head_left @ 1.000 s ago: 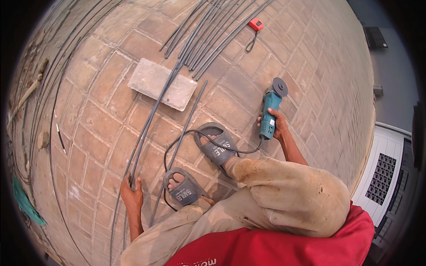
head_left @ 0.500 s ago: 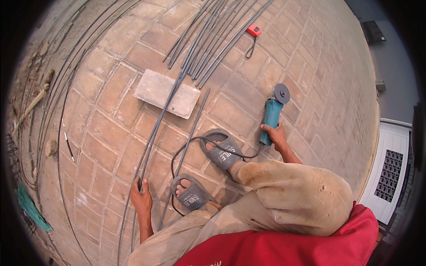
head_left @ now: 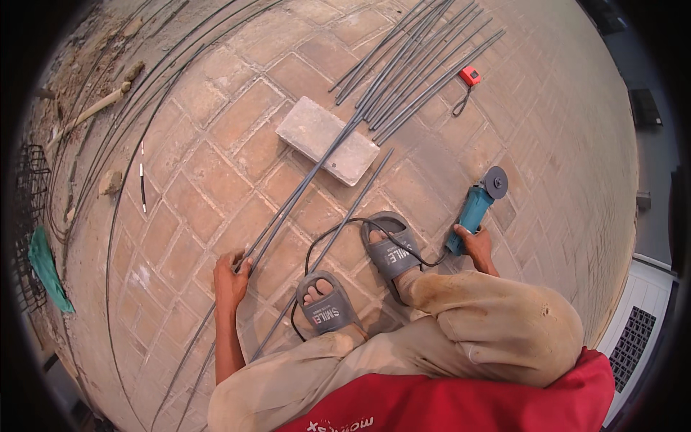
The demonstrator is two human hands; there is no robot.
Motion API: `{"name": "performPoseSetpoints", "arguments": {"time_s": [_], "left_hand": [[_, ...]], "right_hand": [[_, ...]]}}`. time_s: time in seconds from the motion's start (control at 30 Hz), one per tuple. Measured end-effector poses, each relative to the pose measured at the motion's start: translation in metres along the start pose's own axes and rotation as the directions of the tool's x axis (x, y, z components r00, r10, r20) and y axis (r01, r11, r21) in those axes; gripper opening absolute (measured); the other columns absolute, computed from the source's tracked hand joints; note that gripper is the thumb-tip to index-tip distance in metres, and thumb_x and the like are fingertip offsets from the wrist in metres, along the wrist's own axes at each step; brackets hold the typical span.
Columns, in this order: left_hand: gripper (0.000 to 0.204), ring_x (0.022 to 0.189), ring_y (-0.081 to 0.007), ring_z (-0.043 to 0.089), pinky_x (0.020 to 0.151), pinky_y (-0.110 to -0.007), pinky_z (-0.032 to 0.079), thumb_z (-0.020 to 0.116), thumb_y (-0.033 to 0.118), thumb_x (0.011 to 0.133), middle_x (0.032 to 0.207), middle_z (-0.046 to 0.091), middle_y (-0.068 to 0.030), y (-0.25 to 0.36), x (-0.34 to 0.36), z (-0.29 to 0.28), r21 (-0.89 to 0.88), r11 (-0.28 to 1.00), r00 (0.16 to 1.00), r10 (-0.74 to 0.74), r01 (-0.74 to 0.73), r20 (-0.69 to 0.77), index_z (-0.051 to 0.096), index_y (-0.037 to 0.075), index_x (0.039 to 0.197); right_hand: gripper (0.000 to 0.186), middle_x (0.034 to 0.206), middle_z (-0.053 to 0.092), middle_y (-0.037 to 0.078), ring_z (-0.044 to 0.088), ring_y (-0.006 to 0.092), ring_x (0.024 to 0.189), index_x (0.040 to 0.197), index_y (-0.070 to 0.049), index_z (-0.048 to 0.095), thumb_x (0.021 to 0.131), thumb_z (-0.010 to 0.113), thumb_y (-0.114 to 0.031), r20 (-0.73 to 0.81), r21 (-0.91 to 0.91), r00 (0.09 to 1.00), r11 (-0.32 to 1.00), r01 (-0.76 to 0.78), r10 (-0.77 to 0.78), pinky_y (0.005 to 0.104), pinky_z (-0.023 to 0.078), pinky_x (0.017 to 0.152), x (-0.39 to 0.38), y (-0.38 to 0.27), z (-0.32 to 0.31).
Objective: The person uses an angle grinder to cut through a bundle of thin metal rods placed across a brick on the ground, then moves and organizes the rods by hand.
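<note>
The left hand (head_left: 232, 277) held two slim steel rods (head_left: 335, 149) in a narrow grip between thumb and fingers, and these sloped across the concrete block (head_left: 309, 129), nearer its right corner than its left one, over the brick paving (head_left: 216, 187). The right hand (head_left: 473, 245) was wrapped around the rear body of a teal angle grinder (head_left: 473, 209), between the block and the paving's right edge, its grey disc (head_left: 495, 183) pointing away from the person.

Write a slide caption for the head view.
Left hand on rods laid across a pale block, right hand holding an angle grinder.
</note>
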State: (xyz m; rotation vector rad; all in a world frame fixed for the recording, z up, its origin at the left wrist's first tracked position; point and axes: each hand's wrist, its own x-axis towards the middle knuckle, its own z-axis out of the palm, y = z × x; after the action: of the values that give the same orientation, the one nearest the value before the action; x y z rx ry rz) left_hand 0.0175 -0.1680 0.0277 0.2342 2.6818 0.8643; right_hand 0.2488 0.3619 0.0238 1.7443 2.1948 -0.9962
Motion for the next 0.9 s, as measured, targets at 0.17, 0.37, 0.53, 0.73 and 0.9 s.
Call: {"name": "performPoseSetpoints", "arguments": {"time_s": [0.17, 0.37, 0.53, 0.73, 0.9], "left_hand": [[0.026, 0.075, -0.0251, 0.059, 0.073, -0.036, 0.047, 0.065, 0.022, 0.091, 0.083, 0.066, -0.0166, 0.007, -0.002, -0.009, -0.152, 0.964, 0.96, -0.182, 0.217, 0.214, 0.067, -0.002, 0.097], [0.027, 0.078, -0.0334, 0.063, 0.074, -0.039, 0.048, 0.063, 0.024, 0.092, 0.085, 0.066, -0.0223, 0.023, 0.0, 0.007, -0.149, 0.977, 0.983, -0.135, 0.154, 0.128, 0.068, -0.001, 0.1], [0.028, 0.073, -0.0208, 0.056, 0.071, -0.035, 0.046, 0.064, 0.025, 0.092, 0.078, 0.063, -0.0159, 0.009, 0.005, 0.015, -0.186, 0.974, 0.991, -0.124, 0.132, 0.05, 0.065, -0.003, 0.095], [0.034, 0.09, -0.0428, 0.064, 0.076, -0.047, 0.048, 0.065, 0.032, 0.091, 0.09, 0.066, -0.0241, -0.01, -0.005, 0.006, -0.085, 0.986, 0.988, -0.134, 0.141, 0.078, 0.066, -0.001, 0.096], [0.033, 0.097, -0.0416, 0.065, 0.083, -0.05, 0.05, 0.067, 0.035, 0.088, 0.096, 0.069, -0.0222, -0.013, -0.01, 0.016, -0.037, 0.996, 0.995, -0.087, 0.085, -0.046, 0.069, 0.003, 0.095]], "right_hand": [[0.068, 0.104, 0.066, 0.021, 0.066, 0.0278, 0.097, 0.122, 0.008, 0.058, 0.077, 0.076, -0.039, -0.143, -0.362, 0.981, 0.93, 0.07, -0.13, 0.0382, 0.051, 0.082, -0.042, -0.012, -0.013], [0.04, 0.085, 0.059, 0.011, 0.057, 0.0249, 0.076, 0.119, -0.006, 0.062, 0.083, 0.072, -0.02, 0.076, -0.147, 0.721, 0.707, 0.691, -0.689, 0.0388, 0.048, 0.071, -0.066, -0.117, -0.022], [0.045, 0.097, 0.061, 0.009, 0.058, 0.0262, 0.09, 0.122, -0.006, 0.059, 0.08, 0.074, -0.014, 0.356, 0.006, -0.073, -0.076, 0.997, -0.932, 0.0372, 0.048, 0.078, -0.078, -0.235, 0.07], [0.043, 0.12, 0.058, 0.013, 0.053, 0.029, 0.112, 0.127, -0.001, 0.054, 0.085, 0.059, -0.009, 0.523, 0.151, -0.513, -0.518, 0.842, -0.68, 0.0401, 0.041, 0.101, -0.14, -0.271, 0.186], [0.035, 0.104, 0.058, 0.011, 0.055, 0.0304, 0.099, 0.115, -0.004, 0.059, 0.08, 0.061, -0.005, 0.481, 0.112, -0.583, -0.613, 0.782, -0.655, 0.0431, 0.042, 0.092, -0.134, -0.262, 0.213]]}}
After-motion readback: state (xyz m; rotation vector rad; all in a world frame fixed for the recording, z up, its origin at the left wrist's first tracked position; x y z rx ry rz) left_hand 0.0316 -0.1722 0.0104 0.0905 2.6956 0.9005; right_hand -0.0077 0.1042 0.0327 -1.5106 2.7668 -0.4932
